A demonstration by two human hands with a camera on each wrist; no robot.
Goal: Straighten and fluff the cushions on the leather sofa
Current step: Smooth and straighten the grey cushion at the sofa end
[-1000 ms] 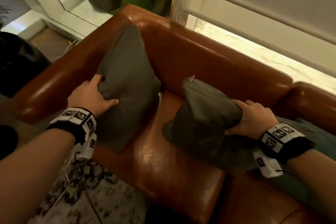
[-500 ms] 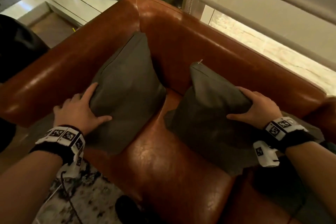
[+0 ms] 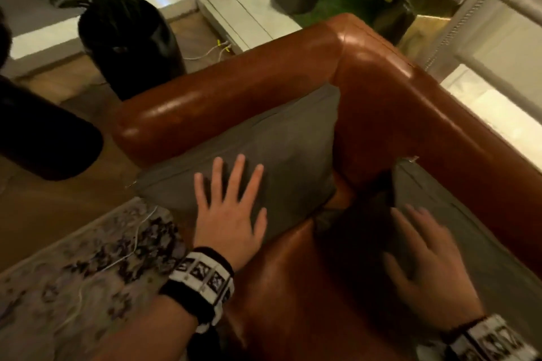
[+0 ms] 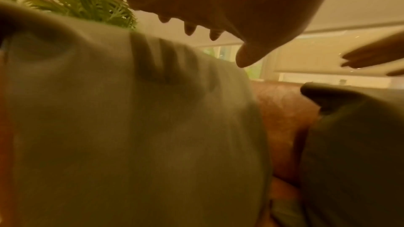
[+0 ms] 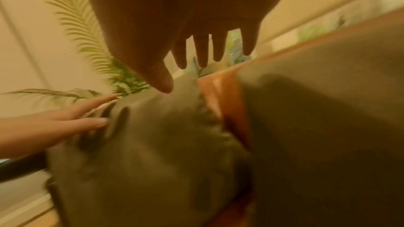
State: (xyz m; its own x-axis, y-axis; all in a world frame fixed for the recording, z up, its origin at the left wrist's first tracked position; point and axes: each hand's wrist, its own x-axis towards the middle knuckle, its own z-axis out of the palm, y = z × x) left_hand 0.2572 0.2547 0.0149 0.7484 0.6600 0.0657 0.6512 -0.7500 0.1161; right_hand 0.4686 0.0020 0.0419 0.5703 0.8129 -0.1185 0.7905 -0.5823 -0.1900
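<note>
Hands spread flat and gripping nothing: my left hand [image 3: 230, 214] lies on the left cushion [image 3: 264, 155] leaning on the sofa [image 3: 410, 132] arm at frame centre, my blurred right hand [image 3: 425, 261] over the right cushion [image 3: 457, 231] at lower right; a hard pat could topple either.

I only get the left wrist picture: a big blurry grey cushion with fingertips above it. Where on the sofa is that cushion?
Observer: The head view shows the cushion leaning against the sofa's arm, in the corner.
Operator: Whose fingers poke in at my right edge?
Observer: Those belong to the right hand. It is open and blurred, over a second cushion.
Operator: What's on the floor?
Observer: A patterned rug lies beside the sofa.
</note>
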